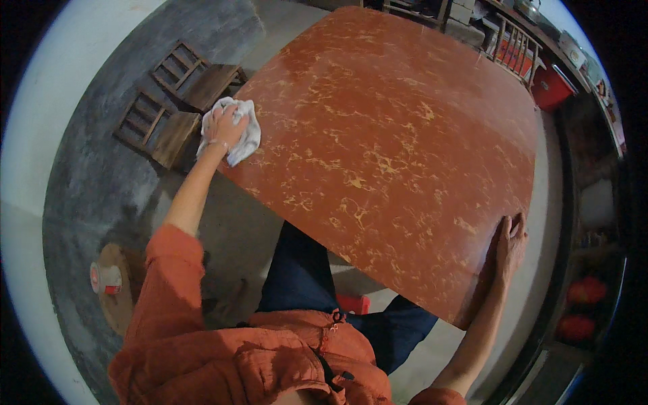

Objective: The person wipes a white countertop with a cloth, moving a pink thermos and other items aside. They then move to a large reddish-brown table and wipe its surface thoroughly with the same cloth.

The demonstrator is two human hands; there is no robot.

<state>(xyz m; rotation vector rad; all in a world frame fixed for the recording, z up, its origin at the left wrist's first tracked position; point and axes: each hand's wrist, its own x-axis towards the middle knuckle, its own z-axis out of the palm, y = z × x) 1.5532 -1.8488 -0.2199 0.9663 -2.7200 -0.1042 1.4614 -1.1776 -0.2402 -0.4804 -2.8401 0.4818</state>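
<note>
My left hand (226, 127) presses a crumpled white cloth (251, 135) onto the left edge of a table (378, 135). Its fingers are bent into the fabric, and part of the cloth hangs past the edge. The tabletop is reddish brown with yellow marbled streaks. At the right edge, near the closest corner, my right hand (511, 248) rests with fingers stretched out and slightly apart, holding nothing.
Two wooden chairs (158, 129) stand by the table's left side. A round wooden stool (121, 270) with a white tub (106, 278) is at lower left. A red bucket (552, 89) and a slatted chair (516, 48) are at far right, beside dark shelving (590, 236).
</note>
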